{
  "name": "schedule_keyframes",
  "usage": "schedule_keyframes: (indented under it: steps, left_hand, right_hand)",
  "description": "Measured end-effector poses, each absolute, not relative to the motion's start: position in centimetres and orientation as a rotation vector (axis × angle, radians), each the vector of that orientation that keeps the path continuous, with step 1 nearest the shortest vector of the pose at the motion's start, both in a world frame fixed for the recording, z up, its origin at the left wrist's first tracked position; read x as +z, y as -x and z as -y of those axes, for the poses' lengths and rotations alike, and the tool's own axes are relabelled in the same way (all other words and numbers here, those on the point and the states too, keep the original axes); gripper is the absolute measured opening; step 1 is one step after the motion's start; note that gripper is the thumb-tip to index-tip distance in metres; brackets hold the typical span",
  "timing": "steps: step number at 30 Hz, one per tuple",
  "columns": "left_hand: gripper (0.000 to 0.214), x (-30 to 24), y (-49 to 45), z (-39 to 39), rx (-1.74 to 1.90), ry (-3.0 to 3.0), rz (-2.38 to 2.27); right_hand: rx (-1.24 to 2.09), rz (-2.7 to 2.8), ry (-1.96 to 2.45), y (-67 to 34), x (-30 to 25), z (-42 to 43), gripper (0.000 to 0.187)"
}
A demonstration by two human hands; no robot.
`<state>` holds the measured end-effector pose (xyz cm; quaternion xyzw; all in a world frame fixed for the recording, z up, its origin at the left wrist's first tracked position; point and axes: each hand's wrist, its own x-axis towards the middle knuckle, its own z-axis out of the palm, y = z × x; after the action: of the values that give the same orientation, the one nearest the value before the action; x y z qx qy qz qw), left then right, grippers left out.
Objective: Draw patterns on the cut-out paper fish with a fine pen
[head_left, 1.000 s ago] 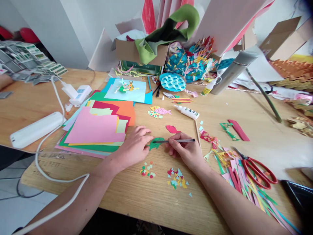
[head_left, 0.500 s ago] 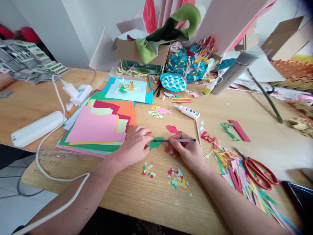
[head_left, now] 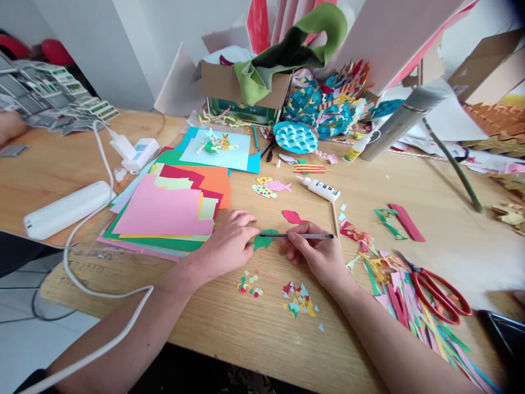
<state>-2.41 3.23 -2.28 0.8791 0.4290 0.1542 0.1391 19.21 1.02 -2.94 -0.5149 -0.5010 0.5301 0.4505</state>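
Note:
A green paper fish lies on the wooden table in front of me. My left hand grips its left end with thumb and fingertips. In my right hand is a slim grey pen, held nearly level, with its tip over the green fish near my left fingertips. Just beyond sits a red paper fish, partly behind my right hand. Farther back are a pink paper fish and a pale spotted one. Paper dots and small paper triangles lie nearer me.
Coloured paper sheets are stacked at left, beside a white cable. A white glue bottle lies beyond my right hand. Red-handled scissors rest on paper strips at right. Another person's hand shows at far left.
The whole view has shifted slightly, so things appear a little farther right. Both hands keep their hold on the fish and the pen.

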Motion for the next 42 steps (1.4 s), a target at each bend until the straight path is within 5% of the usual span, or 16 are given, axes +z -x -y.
schedule_keyframes:
  steps: [32,42]
  left_hand:
    - [0.028,-2.24,2.40,-3.17,0.458,-2.518,-1.237]
    - [0.044,-2.15,2.32,-3.11,0.447,-2.487,-1.306]
  right_hand:
    - [1.280,1.273,1.295,-19.13,-2.61,-1.06,0.039]
    - [0.736,1.494,1.261,-19.84,-2.62,-0.30,0.021]
